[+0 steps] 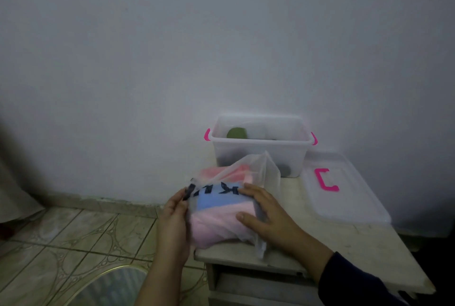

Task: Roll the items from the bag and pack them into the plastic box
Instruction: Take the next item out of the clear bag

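Nearest, on the front edge of the tabletop (344,239), lies the bag (231,207), a thin translucent plastic one with dark lettering, stuffed with soft folded cloths (216,224) in pink and blue. The left hand (172,222) pinches the bag's left edge, fingers curled on the film; the right hand (266,214) lies over the bag's right side, fingers spread and wrapped around the bundle. The film looks slippery and crinkly, the contents light and limp, so they are probably best taken by a folded edge through the bag's mouth. Behind the bag stands the open plastic box (261,150), dark rolls already inside; right of the bag lies its lid (344,197).
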